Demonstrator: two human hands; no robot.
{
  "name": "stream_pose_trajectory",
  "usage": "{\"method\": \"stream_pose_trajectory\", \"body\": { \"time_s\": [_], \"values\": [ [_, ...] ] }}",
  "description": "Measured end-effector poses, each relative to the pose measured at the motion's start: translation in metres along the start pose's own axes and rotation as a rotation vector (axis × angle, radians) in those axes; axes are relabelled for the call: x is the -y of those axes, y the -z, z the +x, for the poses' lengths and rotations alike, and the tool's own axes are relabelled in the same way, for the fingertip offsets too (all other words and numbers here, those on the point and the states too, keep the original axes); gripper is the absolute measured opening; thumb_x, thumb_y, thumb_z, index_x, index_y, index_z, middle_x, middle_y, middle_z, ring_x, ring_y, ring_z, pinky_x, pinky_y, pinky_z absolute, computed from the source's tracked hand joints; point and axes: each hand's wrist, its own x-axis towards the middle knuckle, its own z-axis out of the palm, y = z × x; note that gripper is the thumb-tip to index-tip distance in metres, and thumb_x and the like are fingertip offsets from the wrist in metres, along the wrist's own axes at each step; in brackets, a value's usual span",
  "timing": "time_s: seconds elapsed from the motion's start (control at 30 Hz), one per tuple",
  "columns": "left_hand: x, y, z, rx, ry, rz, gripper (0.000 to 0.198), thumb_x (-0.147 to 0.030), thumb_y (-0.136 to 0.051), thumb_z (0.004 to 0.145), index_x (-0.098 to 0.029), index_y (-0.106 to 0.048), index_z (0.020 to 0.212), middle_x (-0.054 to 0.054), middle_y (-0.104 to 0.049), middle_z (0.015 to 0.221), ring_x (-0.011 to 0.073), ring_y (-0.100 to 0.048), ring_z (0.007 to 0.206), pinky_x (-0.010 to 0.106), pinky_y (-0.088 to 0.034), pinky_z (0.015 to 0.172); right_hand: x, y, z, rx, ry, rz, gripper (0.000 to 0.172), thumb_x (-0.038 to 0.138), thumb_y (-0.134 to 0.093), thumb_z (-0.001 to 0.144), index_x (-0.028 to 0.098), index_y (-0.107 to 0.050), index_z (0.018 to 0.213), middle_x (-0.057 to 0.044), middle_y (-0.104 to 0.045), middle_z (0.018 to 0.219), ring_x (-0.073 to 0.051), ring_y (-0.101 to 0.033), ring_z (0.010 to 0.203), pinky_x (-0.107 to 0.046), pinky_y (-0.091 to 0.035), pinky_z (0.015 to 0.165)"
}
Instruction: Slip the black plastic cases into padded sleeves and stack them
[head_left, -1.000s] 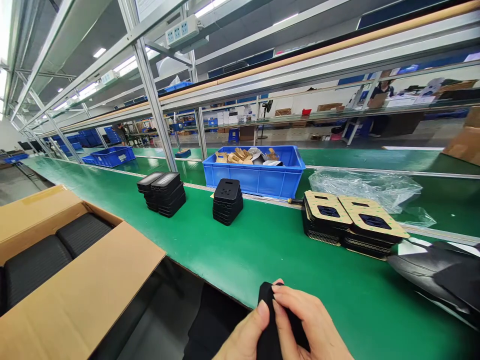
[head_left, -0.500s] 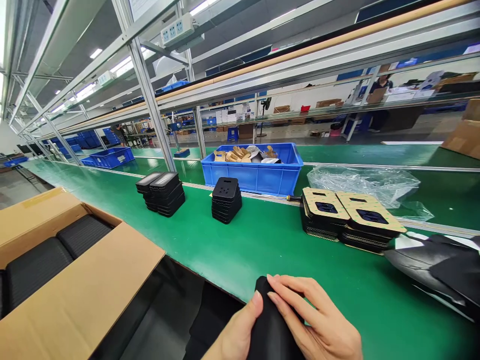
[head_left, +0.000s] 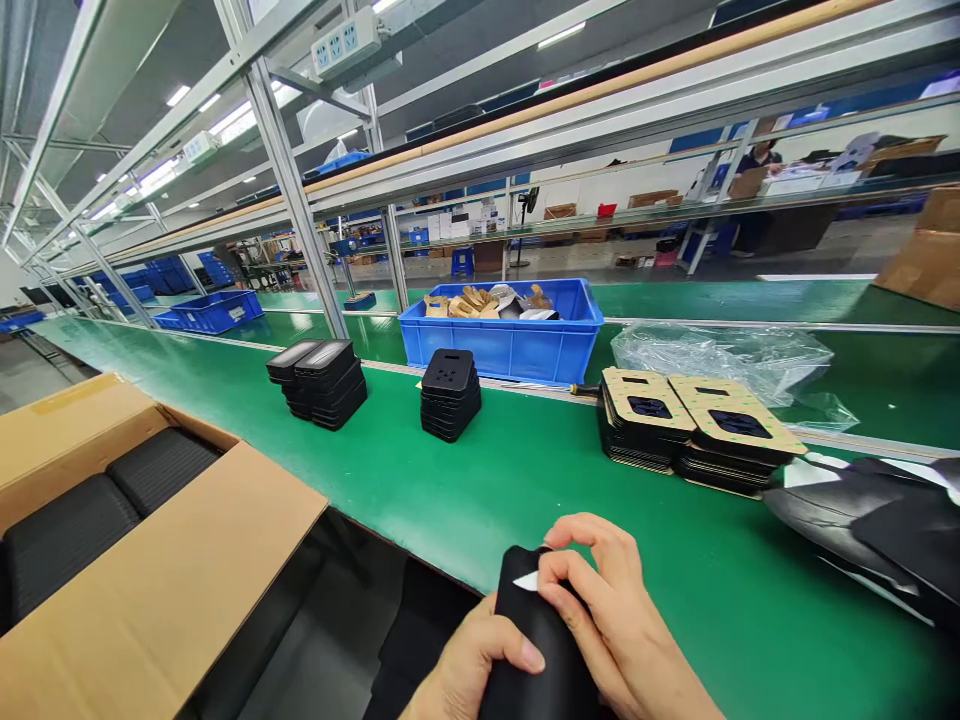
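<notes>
The right hand [head_left: 611, 595] has its fingers bent, the tips gathered at the far right edge of a black piece [head_left: 551, 655], beside a white sliver [head_left: 527, 581]; they seem to pinch that edge, though just what lies between the tips is hidden. The left hand [head_left: 480, 650] clasps the piece from the left, thumb laid across its face, the other fingers out of sight behind it. The piece is held near, tipped up at the table's front edge, its lower end cut off by the bottom of the view. It looks light and smooth-faced, probably pliable at the surface and a little slippery, so a broad hold along the left side should steady it, with fingertips at the far corner for fine work; the face may crease if squeezed hard. Beyond lies the green table [head_left: 420, 500], with a small black stack [head_left: 450, 395] in the middle, twin black stacks [head_left: 319, 385] to its left, and tan-topped stacks [head_left: 701, 420] to the right. Black sheets [head_left: 870, 530] lie at the right, an open carton [head_left: 157, 580] stands near left, and a blue bin [head_left: 499, 345] of scraps sits behind the middle stack.
</notes>
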Motion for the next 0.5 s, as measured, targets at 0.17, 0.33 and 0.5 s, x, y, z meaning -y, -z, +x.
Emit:
{"method": "stream_pose_trajectory", "body": {
  "time_s": [0.17, 0.33, 0.5],
  "values": [
    [-0.001, 0.012, 0.007, -0.207, -0.209, -0.046, 0.064, -0.024, -0.067, 0.057, -0.013, -0.065, 0.12, 0.01, -0.074, 0.083, 0.0276, -0.068, 0.081, 0.038, -0.049, 0.075, -0.012, 0.002, -0.01, -0.045, -0.273, 0.256, 0.013, 0.033, -0.052, 0.096, 0.025, -0.06, 0.089, -0.006, -0.059, 0.102, -0.02, -0.058, 0.101, -0.03, -0.05, 0.081],
    [-0.016, 0.015, 0.003, -0.143, -0.429, 0.396, 0.096, -0.042, -0.088, 0.059, -0.027, -0.045, 0.144, 0.006, -0.069, 0.113, 0.0246, -0.058, 0.108, 0.035, -0.039, 0.099, -0.003, -0.012, -0.001, 0.25, -0.731, 0.831, 0.056, 0.072, -0.047, 0.088, 0.018, -0.059, 0.079, 0.001, -0.057, 0.055, -0.008, -0.045, 0.039, -0.022, -0.034, 0.043],
    [-0.014, 0.008, 0.005, -0.166, -0.51, 0.517, 0.093, -0.059, -0.083, 0.062, -0.024, -0.051, 0.141, 0.005, -0.068, 0.094, 0.0183, -0.059, 0.087, 0.028, -0.046, 0.084, 0.02, -0.034, 0.009, 0.106, -0.843, 1.116, 0.053, 0.063, -0.062, 0.085, 0.015, -0.054, 0.064, 0.004, -0.052, 0.046, -0.002, -0.034, 0.035, -0.016, -0.024, 0.04]
  ]
}}
